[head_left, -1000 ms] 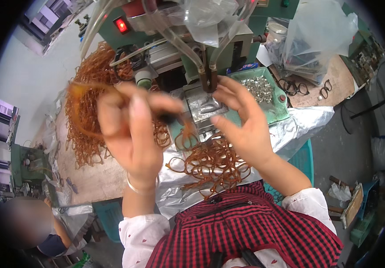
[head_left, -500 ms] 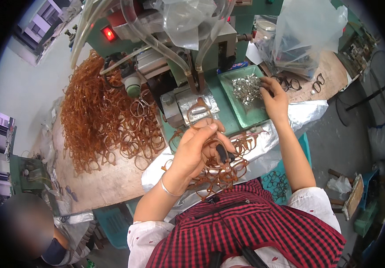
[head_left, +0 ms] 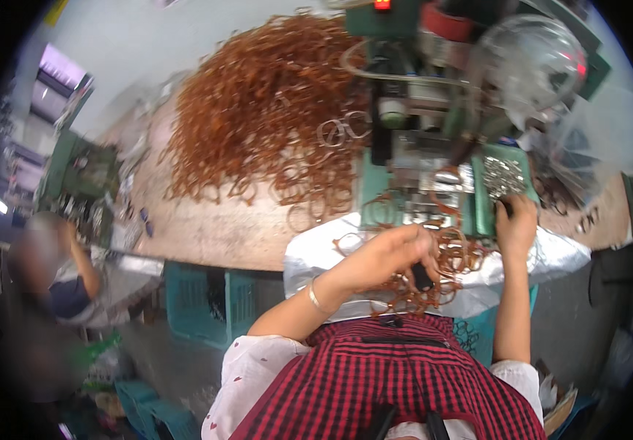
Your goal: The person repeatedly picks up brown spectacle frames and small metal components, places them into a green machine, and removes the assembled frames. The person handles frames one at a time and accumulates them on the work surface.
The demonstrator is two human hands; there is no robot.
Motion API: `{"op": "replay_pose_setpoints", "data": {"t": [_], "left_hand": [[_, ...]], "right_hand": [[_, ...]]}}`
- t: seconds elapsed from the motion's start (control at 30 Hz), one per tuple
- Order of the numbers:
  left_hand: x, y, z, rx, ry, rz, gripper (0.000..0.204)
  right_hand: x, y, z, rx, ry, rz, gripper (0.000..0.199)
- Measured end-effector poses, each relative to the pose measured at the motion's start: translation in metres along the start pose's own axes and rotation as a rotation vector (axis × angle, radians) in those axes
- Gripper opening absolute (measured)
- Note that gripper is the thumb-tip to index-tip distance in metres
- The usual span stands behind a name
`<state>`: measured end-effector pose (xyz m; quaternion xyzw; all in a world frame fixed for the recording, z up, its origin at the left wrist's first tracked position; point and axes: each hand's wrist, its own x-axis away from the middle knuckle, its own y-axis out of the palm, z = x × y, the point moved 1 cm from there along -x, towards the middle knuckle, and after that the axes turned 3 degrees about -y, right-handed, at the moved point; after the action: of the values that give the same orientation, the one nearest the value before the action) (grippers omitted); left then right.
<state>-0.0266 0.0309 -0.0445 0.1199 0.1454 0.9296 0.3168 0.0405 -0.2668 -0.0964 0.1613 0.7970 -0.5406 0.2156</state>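
Note:
My left hand (head_left: 398, 257) is closed, smeared by motion, above the foil-covered front edge of the bench. A brown eyeglass frame (head_left: 445, 199) reaches out past its fingertips toward the machine. Something black (head_left: 423, 277) shows at its lower fingers. More brown eyeglass frames (head_left: 459, 253) lie below and beside this hand. My right hand (head_left: 518, 224) is at the near end of a green tray (head_left: 484, 213), fingers curled inward, with black on one fingertip. Small silver metal parts (head_left: 503, 176) fill the tray's far part. Whatever the right fingers pinch is too small to tell.
A large heap of brown eyeglass frames (head_left: 257, 110) covers the bench at left. Ahead stands a green machine (head_left: 382, 22) with hoses and a clear plastic bag (head_left: 533, 66). Dark frames (head_left: 588, 220) lie at right. Teal crates (head_left: 206, 315) stand below; another person sits far left.
The view has swung left, so the bench appears farther right. My right hand has drawn back from the metal parts to the tray's near end. My left hand still holds the frame.

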Motion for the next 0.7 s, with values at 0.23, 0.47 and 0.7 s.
{"op": "replay_pose_setpoints", "data": {"t": [0.23,0.47,0.7], "left_hand": [[0.104,-0.095,0.068,-0.606,0.367,1.125,0.016],[0.067,-0.229,0.051,-1.206,-0.752,1.243,0.042],[0.042,-0.192,0.062,-1.155,0.242,1.470,0.035]], "right_hand": [[0.000,0.004,-0.007,0.103,0.025,0.042,0.009],[-0.016,0.016,-0.006,-0.320,0.244,0.072,0.015],[0.025,-0.016,0.032,-0.496,0.388,0.057,0.021]]}}
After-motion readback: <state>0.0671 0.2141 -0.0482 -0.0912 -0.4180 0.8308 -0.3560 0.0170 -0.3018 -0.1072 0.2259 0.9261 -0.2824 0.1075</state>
